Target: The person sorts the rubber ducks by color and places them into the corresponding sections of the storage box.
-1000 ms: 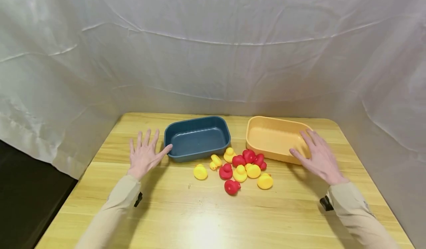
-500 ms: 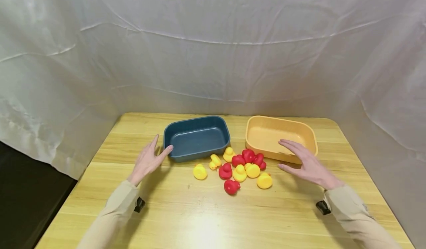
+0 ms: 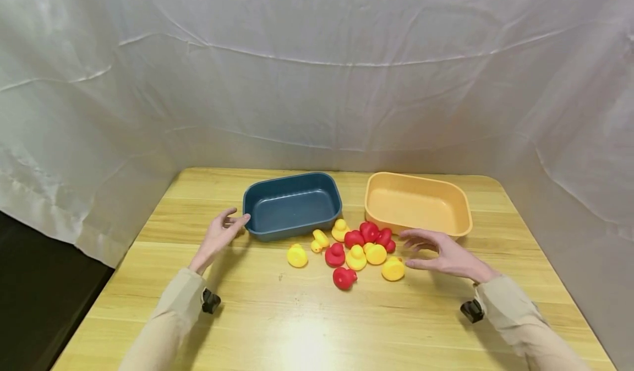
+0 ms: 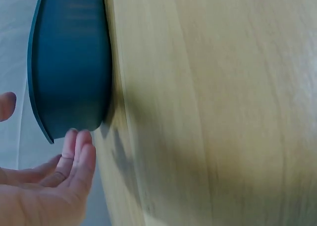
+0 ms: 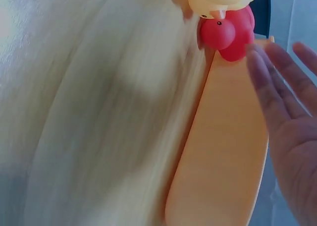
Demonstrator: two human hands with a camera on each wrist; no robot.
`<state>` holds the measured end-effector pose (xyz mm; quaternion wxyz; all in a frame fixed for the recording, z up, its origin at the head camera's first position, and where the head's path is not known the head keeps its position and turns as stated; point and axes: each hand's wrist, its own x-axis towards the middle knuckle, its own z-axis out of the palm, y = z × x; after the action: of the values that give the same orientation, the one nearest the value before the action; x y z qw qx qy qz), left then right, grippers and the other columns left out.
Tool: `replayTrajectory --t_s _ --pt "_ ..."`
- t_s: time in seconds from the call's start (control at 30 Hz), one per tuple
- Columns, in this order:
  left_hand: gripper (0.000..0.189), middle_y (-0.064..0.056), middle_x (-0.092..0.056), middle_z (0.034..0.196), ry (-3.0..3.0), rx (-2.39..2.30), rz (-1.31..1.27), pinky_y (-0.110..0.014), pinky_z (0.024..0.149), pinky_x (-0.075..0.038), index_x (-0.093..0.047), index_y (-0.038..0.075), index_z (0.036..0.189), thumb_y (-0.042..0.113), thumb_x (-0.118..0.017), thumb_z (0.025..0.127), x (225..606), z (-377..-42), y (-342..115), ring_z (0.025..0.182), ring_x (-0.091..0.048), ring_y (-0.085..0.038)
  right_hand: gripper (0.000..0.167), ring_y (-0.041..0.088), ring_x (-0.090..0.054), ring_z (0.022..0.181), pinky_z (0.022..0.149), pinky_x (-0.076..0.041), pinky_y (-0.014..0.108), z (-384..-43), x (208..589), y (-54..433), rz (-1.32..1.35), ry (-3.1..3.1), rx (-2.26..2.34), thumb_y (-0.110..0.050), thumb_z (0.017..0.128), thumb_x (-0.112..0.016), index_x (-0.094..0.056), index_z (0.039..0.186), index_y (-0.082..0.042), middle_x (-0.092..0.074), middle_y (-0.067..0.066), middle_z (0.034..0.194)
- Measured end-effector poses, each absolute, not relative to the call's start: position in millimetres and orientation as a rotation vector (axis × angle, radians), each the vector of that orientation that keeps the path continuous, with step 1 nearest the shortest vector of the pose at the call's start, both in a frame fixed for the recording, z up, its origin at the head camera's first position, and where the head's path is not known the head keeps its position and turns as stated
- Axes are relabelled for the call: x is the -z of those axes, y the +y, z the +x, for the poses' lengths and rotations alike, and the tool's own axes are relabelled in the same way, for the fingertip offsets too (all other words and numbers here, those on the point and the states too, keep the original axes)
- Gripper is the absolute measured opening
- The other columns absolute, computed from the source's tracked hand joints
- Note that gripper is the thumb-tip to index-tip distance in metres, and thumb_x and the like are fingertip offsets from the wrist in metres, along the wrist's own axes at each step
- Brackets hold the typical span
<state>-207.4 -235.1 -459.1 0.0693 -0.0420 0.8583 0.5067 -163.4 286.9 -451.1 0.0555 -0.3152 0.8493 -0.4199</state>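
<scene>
My left hand is at the left end of a dark blue tray, its thumb apart from the loosely bent fingers. In the left wrist view those fingertips are right at the tray's lower corner. Beside the rightmost yellow rubber duck is my right hand, thumb and fingers spread, holding nothing. A group of red and yellow rubber ducks lies between and in front of the trays, some tipped over. Among them are a red duck nearest me and a yellow duck at the left.
An orange tray stands at the back right, behind my right hand; nothing shows inside either tray. The wooden table is enclosed by pale hanging sheeting at the back and sides. Each wrist carries a small black camera.
My right hand has moved left and toward me, from over the orange tray to beside the ducks. The left hand's spread fingers have drawn together and bent. Trays and ducks have stayed put.
</scene>
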Motion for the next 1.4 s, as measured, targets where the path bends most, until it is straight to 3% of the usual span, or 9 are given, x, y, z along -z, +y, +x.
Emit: replayTrajectory --t_s 0.13,0.23,0.33,0.47,0.6,0.83,1.17,1.4 --pt "0.074 -0.021 -0.064 0.123 2.523 -1.645 -0.126 -0.027 0.09 -0.059 -0.032 -0.005 0.153 0.04 -0.06 0.101 461.3 -210.2 -238.3 0.095 -0.069 -0.016 0.05 0.022 -0.069 0.104 0.091 -0.061 0.029 -167.0 453.6 286.7 -0.917 2.436 1.286 -0.011 0.088 -0.077 -0.057 0.129 0.008 -0.065 0.028 0.121" --pt "0.069 -0.01 -0.068 0.107 2.467 -1.723 -0.111 -0.025 0.085 -0.062 -0.034 -0.007 0.151 0.033 -0.06 0.101 463.9 -212.7 -240.9 0.084 -0.068 -0.007 0.046 0.025 -0.069 0.104 0.091 -0.061 0.029 -171.0 456.6 286.9 -0.881 2.347 1.276 -0.012 0.091 -0.075 -0.057 0.128 0.009 -0.066 0.027 0.119" --pt "0.064 0.0 -0.068 0.092 2.399 -1.8 -0.088 -0.024 0.081 -0.062 -0.036 -0.008 0.149 0.027 -0.06 0.102 466.8 -215.0 -242.5 0.078 -0.069 -0.006 0.045 0.025 -0.069 0.103 0.09 -0.061 0.025 -174.6 459.6 287.7 -0.844 2.288 1.25 -0.013 0.092 -0.073 -0.057 0.129 0.009 -0.067 0.025 0.12" --pt "0.06 0.006 -0.069 0.081 2.312 -1.872 -0.035 -0.024 0.076 -0.063 -0.036 -0.01 0.149 0.02 -0.059 0.102 469.4 -216.9 -243.5 0.073 -0.07 -0.007 0.045 0.017 -0.067 0.099 0.088 -0.059 0.02 -178.2 462.4 288.7 -0.807 2.258 1.213 -0.015 0.092 -0.073 -0.058 0.129 0.007 -0.066 0.024 0.122" --pt "0.059 0.005 -0.07 0.078 2.271 -1.901 0.032 -0.026 0.075 -0.064 -0.034 -0.012 0.149 0.012 -0.058 0.101 470.6 -217.2 -244.3 0.072 -0.071 -0.009 0.045 0.008 -0.064 0.094 0.085 -0.058 0.019 -181.2 464.9 288.8 -0.798 2.26 1.177 -0.016 0.092 -0.073 -0.059 0.129 0.005 -0.066 0.023 0.121" --pt "0.058 0.005 -0.071 0.079 2.209 -1.938 0.082 -0.027 0.078 -0.064 -0.032 -0.013 0.149 0.007 -0.057 0.101 471.3 -218.8 -246.7 0.074 -0.072 -0.009 0.045 0.006 -0.064 0.09 0.081 -0.059 0.019 -185.6 469.6 286.9 -0.797 2.271 1.123 -0.018 0.091 -0.075 -0.061 0.128 0.003 -0.067 0.018 0.118" --pt "0.059 0.006 -0.072 0.081 2.162 -1.958 0.111 -0.03 0.081 -0.065 -0.032 -0.013 0.15 0.007 -0.058 0.101 471.4 -219.0 -248.7 0.075 -0.071 -0.008 0.04 0.005 -0.06 0.081 0.071 -0.055 0.018 -190.2 472.6 282.3 -0.813 2.21 1.145 -0.015 0.091 -0.074 -0.062 0.123 0.006 -0.066 0.009 0.095" --pt "0.058 0.006 -0.071 0.083 2.146 -1.968 0.104 -0.029 0.08 -0.065 -0.032 -0.013 0.149 0.004 -0.058 0.1 469.9 -218.8 -248.5 0.074 -0.071 -0.008 0.038 0.003 -0.057 0.077 0.068 -0.053 0.017 -191.5 474.1 280.5 -0.807 2.207 1.134 -0.016 0.091 -0.075 -0.063 0.122 0.004 -0.063 0.003 0.089"
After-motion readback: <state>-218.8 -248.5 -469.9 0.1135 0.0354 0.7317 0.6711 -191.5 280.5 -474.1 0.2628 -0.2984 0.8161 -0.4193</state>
